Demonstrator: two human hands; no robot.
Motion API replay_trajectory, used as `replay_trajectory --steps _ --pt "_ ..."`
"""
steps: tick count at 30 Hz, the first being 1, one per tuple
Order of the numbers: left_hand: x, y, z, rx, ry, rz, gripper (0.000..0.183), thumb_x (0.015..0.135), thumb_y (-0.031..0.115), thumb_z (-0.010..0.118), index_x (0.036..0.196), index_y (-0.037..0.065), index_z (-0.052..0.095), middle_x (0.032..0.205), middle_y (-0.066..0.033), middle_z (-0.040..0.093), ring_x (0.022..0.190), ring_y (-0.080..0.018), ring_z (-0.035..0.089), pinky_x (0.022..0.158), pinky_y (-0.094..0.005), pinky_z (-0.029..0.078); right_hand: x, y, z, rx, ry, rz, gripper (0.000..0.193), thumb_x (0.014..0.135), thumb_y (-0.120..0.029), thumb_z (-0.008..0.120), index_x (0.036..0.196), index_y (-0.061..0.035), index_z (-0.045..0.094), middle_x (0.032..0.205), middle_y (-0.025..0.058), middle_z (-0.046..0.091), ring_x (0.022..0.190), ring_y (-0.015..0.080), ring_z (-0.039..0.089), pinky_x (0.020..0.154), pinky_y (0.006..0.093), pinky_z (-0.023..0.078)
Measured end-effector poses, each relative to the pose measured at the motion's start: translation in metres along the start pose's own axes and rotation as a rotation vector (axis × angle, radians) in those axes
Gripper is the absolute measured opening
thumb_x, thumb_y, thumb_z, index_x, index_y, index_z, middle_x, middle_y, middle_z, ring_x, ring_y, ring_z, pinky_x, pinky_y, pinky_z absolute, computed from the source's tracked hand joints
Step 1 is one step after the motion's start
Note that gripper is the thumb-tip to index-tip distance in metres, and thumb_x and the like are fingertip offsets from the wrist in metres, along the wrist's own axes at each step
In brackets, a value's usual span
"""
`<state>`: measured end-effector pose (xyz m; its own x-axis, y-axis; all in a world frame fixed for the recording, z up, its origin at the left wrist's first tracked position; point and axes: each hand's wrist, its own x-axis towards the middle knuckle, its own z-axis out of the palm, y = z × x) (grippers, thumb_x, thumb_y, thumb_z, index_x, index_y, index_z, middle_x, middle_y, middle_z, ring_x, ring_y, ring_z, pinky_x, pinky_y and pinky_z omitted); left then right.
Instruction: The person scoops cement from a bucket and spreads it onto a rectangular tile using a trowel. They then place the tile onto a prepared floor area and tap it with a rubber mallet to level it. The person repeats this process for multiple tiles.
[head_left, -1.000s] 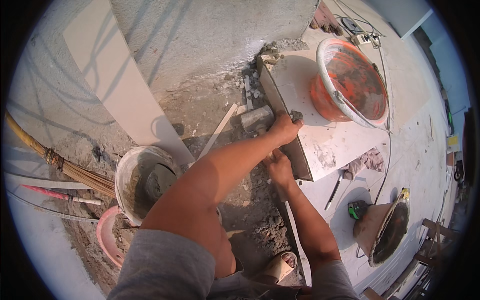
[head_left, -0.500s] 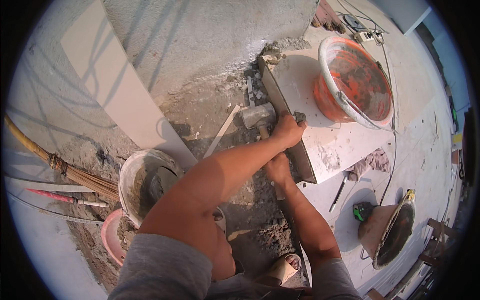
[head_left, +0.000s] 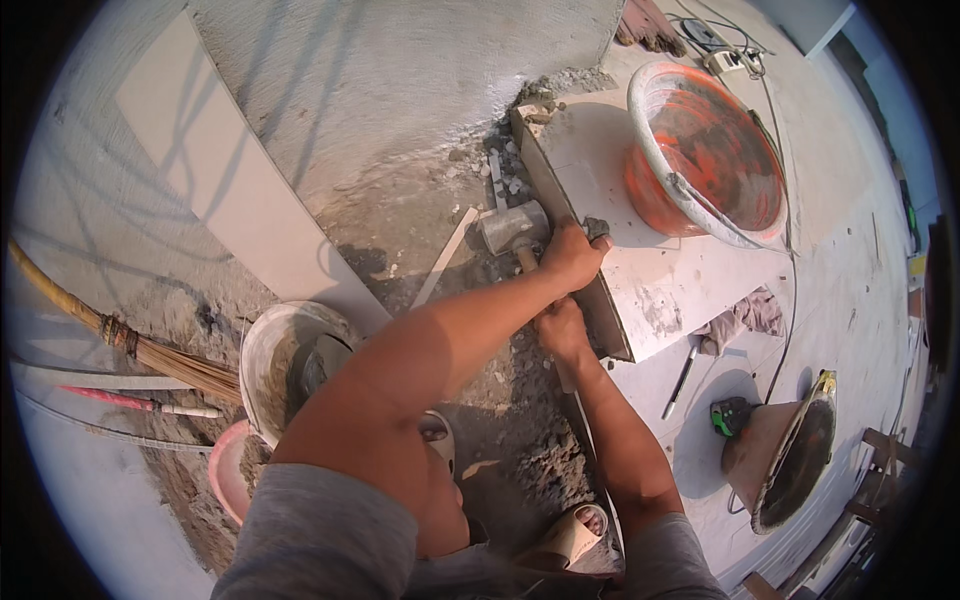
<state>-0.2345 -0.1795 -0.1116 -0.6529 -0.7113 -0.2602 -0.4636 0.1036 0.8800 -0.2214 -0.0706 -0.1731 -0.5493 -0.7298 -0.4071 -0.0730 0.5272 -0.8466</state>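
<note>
My left hand [head_left: 573, 258] is closed at the upper edge of an upright tile [head_left: 552, 185], with a dark grey lump of mortar [head_left: 596, 228] between its thumb and fingers. Just below it, my right hand [head_left: 561, 326] wraps round the handle of a mallet. The thick grey mallet head [head_left: 514, 228] lies over the dirt strip, left of the tile. Part of the handle is hidden behind my hands. A flat pale tile [head_left: 655, 300] tops the step beside both hands.
An orange bucket [head_left: 700, 150] stands on the step. Right of it lie a crumpled cloth [head_left: 740, 320], a marker [head_left: 680, 382], a green-black tool [head_left: 731, 416] and a tipped bucket [head_left: 775, 460]. To the left are a mortar bucket [head_left: 262, 350], a broom [head_left: 170, 360] and a long board [head_left: 235, 180].
The view has shifted slightly. Both hands keep their grips, and the mallet stays in about the same place beside the tile.
</note>
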Motion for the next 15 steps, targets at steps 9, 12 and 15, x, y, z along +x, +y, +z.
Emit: replay_trajectory --steps 9,12,15 --pt "-0.002 0.021 -0.021 -0.293 -0.111 -0.090 0.061 0.085 0.035 0.071 0.120 -0.011 0.054 0.115 -0.0237 0.064 0.106 -0.0335 0.063 0.090 -0.0398 0.049 -0.029 0.009 0.006 0.086 0.086 0.125 0.045 0.089 -0.023 0.066 0.129 -0.0040 0.058 0.108 0.0210 0.069 0.102 0.0285 0.066 0.089 0.0372 0.048" --pt "0.019 0.005 -0.031 -0.438 -0.147 -0.232 0.071 0.082 0.047 0.072 0.126 -0.006 0.052 0.121 -0.0189 0.059 0.103 -0.0281 0.060 0.086 -0.0389 0.050 -0.032 0.010 0.014 0.137 0.085 0.135 0.046 0.089 -0.022 0.066 0.131 -0.0049 0.058 0.107 0.0196 0.069 0.099 0.0259 0.066 0.088 0.0359 0.048" --pt "0.034 0.002 -0.044 -0.575 -0.293 -0.352 0.074 0.081 0.059 0.068 0.123 0.000 0.053 0.128 -0.0188 0.046 0.111 -0.0289 0.052 0.093 -0.0431 0.046 -0.032 0.016 0.010 0.163 0.130 0.118 0.046 0.089 -0.021 0.067 0.131 -0.0054 0.058 0.106 0.0181 0.069 0.097 0.0227 0.065 0.088 0.0340 0.048"
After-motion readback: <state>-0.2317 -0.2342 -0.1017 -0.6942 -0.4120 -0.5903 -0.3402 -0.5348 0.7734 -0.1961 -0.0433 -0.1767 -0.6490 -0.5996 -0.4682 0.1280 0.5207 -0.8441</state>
